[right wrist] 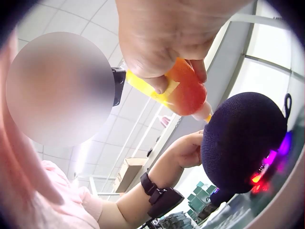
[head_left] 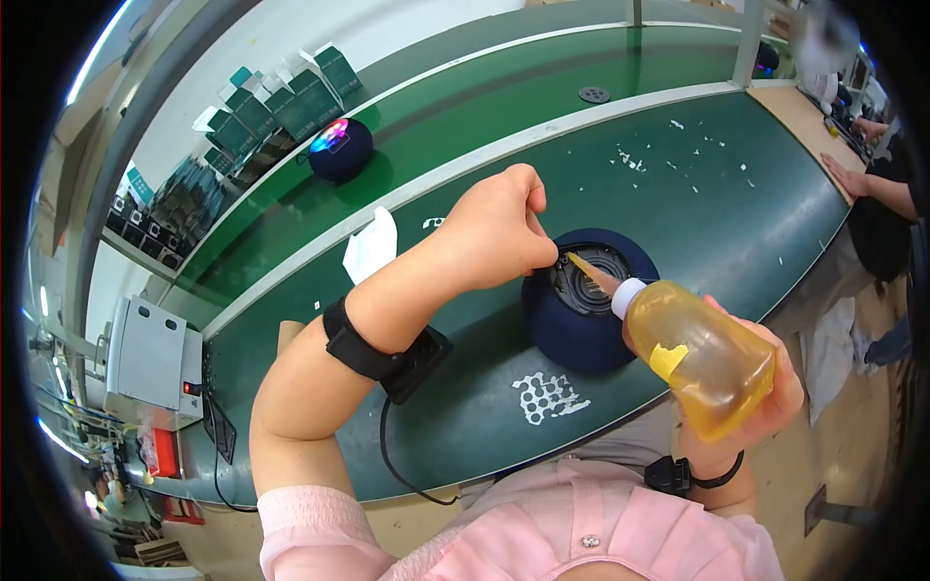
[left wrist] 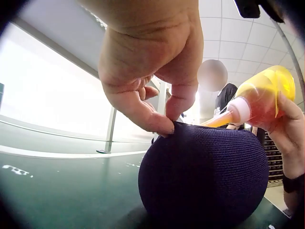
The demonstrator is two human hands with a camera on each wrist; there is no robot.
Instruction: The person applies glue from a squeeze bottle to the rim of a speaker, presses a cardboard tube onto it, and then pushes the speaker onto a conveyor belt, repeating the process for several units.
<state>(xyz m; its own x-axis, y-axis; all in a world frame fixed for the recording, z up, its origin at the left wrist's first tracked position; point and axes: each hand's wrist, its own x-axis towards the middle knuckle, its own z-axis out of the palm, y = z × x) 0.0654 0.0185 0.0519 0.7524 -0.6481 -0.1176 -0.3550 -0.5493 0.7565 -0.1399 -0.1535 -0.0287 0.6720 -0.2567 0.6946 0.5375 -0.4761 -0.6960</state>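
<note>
A round speaker (head_left: 572,334) in dark blue knit fabric rests on the green workbench, its black ridged recess (head_left: 584,289) facing up. With thumb and fingertip, my left hand (head_left: 499,228) pinches the fabric edge (left wrist: 175,125) at the rim of that recess. My right hand (head_left: 783,392) grips a clear squeeze bottle (head_left: 717,353) of yellow-amber liquid, tilted nozzle-down toward the speaker. The bottle's narrow tip (head_left: 593,273) reaches over the recess, close to the pinched edge. Red and purple lights (right wrist: 269,160) glow at the speaker's underside in the right wrist view.
A perforated white sheet scrap (head_left: 547,399) lies near the bench's front edge. White paper (head_left: 373,247) is left of the speaker. Behind, a second lit speaker (head_left: 344,163) stands by green boxes (head_left: 300,105). A grey machine (head_left: 150,353) sits far left; another person's hand (head_left: 848,179) is far right.
</note>
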